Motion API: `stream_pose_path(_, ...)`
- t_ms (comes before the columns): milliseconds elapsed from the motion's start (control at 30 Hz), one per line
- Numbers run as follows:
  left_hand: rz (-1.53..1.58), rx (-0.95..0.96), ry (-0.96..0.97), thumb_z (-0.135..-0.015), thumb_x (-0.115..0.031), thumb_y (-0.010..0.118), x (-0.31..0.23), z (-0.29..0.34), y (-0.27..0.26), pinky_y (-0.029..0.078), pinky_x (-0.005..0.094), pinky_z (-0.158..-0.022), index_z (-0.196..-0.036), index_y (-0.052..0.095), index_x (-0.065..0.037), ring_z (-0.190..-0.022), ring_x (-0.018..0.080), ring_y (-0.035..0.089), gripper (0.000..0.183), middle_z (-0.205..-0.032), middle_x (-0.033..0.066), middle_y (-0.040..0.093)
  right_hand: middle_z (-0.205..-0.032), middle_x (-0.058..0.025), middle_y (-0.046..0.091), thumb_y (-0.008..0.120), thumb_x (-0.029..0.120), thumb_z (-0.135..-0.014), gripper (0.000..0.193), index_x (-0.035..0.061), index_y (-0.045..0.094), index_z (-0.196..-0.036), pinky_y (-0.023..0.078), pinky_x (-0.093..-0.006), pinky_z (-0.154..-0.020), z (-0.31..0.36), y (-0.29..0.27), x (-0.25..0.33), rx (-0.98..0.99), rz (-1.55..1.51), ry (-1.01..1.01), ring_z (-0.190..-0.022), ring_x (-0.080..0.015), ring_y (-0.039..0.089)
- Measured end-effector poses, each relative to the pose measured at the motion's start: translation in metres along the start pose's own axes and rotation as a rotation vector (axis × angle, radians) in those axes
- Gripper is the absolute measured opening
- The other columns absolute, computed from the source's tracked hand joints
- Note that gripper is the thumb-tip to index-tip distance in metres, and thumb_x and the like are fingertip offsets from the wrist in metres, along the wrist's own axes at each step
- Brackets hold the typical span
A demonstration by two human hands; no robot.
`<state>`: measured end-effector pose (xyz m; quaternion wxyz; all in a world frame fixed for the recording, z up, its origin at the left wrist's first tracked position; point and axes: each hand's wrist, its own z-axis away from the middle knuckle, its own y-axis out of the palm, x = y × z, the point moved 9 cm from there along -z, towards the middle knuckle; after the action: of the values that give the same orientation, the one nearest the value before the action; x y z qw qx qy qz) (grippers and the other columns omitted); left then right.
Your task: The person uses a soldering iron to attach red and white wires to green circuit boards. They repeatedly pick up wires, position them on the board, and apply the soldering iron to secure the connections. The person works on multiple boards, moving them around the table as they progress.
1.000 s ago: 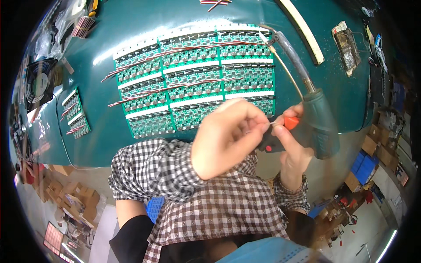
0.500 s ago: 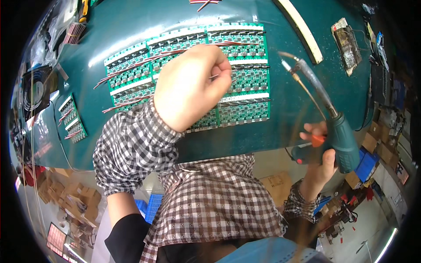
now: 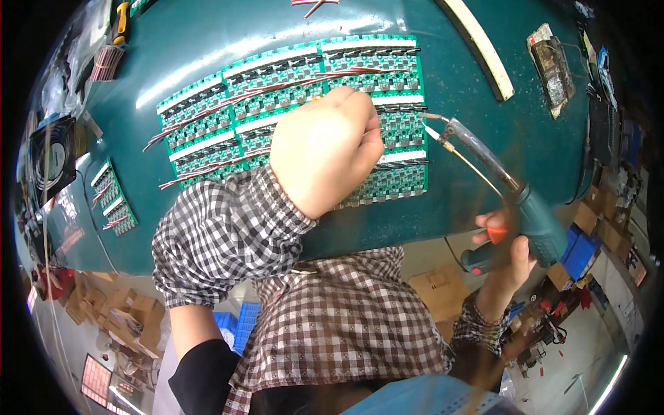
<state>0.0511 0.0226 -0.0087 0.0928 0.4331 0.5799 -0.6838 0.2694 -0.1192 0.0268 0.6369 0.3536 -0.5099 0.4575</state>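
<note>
My left hand (image 3: 326, 149), in a checked sleeve, is over the middle of a panel of green circuit boards (image 3: 398, 128). Its fingers are pinched together, and whatever is between them is hidden. In my right hand (image 3: 513, 256) is a green pistol-shaped soldering gun (image 3: 539, 225) with a red trigger and a thin solder feed tube. Its bent tip points left, at the right edge of the panel; whether it touches cannot be told. Red-and-white wires (image 3: 207, 105) lie across the boards, and short black wires (image 3: 398, 164) run along other rows.
A smaller circuit board (image 3: 114, 197) with wires lies at the left. Wire bundles (image 3: 105, 63), a yellow-handled tool (image 3: 122, 22) and a black fan (image 3: 55, 153) stand along the left edge. A pale curved strip (image 3: 477, 48) and a soiled metal block (image 3: 551, 69) lie at the far right.
My left hand has shifted right and slightly nearer across the boards, fingers still pinched. The soldering gun's tip has swung left and nearer, to the panel's right edge.
</note>
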Motion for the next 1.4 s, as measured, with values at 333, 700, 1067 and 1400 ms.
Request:
stream_pose_path(333, 0.070, -0.017, 0.035, -0.070, -0.003, 0.063, -0.001, -0.005, 0.002, 0.044, 0.0317, -0.052, -0.072, 0.055, -0.006, -0.057, 0.0200, 0.055, 0.009, -0.066, 0.0051, 0.053, -0.085, -0.0172, 0.063, 0.063, 0.030, -0.083, 0.051, -0.0122, 0.053, -0.109, 0.058, -0.0351, -0.060, 0.006, 0.000, 0.000, -0.050, 0.033, 0.053, -0.079, -0.0311, 0.065)
stream_pose_path(700, 0.088, 0.060, 0.017, -0.068, -0.004, 0.064, 0.002, -0.010, 0.005, 0.044, 0.0319, -0.051, -0.070, 0.057, -0.005, -0.056, 0.0209, 0.055, 0.008, -0.064, 0.0063, 0.053, -0.088, -0.0182, 0.062, 0.065, 0.024, -0.082, 0.040, -0.0110, 0.057, -0.099, 0.058, -0.0367, -0.062, 0.012, 0.008, -0.005, 0.009, 0.060, 0.102, -0.084, -0.0319, 0.064)
stream_pose_path(1067, 0.090, 0.019, 0.007, -0.067, -0.002, 0.062, 0.003, -0.009, 0.004, 0.044, 0.0335, -0.052, -0.069, 0.054, -0.005, -0.056, 0.0222, 0.053, 0.009, -0.063, 0.0061, 0.051, -0.087, -0.0169, 0.062, 0.064, 0.018, -0.082, 0.034, -0.0095, 0.057, -0.100, 0.058, -0.0361, -0.063, 0.011, 0.014, -0.006, -0.004, 0.061, 0.138, -0.084, -0.0302, 0.064)
stream_pose_path(1400, 0.103, 0.000, 0.002, -0.067, -0.001, 0.061, 0.002, -0.008, 0.003, 0.044, 0.0336, -0.052, -0.068, 0.053, -0.005, -0.056, 0.0230, 0.053, 0.009, -0.062, 0.0061, 0.050, -0.083, -0.0162, 0.062, 0.065, 0.018, -0.081, 0.033, -0.0087, 0.058, -0.099, 0.057, -0.0351, -0.061, 0.009, 0.016, -0.007, -0.019, 0.077, 0.171, -0.079, -0.0285, 0.064)
